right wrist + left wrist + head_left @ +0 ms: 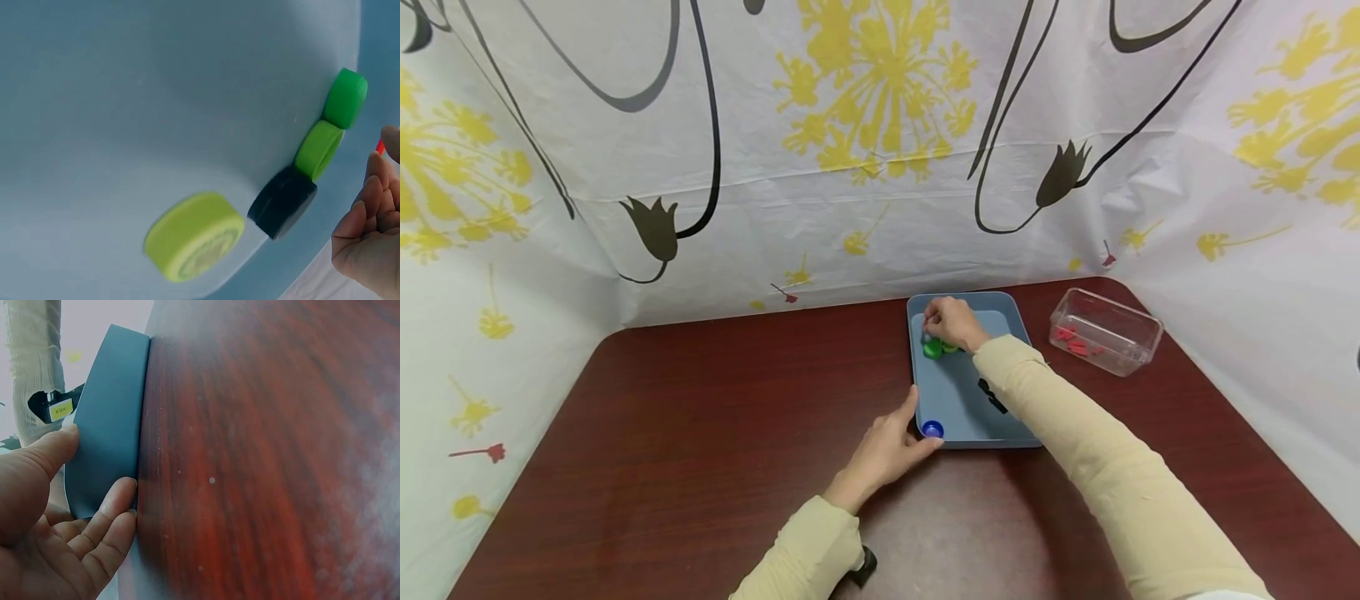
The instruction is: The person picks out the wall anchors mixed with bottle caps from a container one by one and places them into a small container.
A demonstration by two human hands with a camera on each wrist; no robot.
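Observation:
A blue-grey tray [958, 408] lies on the table. My left hand [887, 446] holds its near left corner; in the left wrist view, thumb and fingers lie against the tray's outer wall [115, 419]. Over the far left part, my right hand [953, 323] pinches a small red piece [380, 147], mostly hidden by the fingers. Below that hand stand a green bottle cap [345, 99], a lime cap [319, 149] and a dark cap [282, 201], touching in a row. A yellow-green cap [194, 236] sits apart. A blue cap [932, 429] is at the left hand's corner.
Right of the tray stands a clear plastic box [1108, 329] with several red pieces [1077, 343] in it. The dark red table [722, 433] meets a patterned cloth [730, 275] at the back and sides. A black wrist device [992, 396] hangs under the right sleeve.

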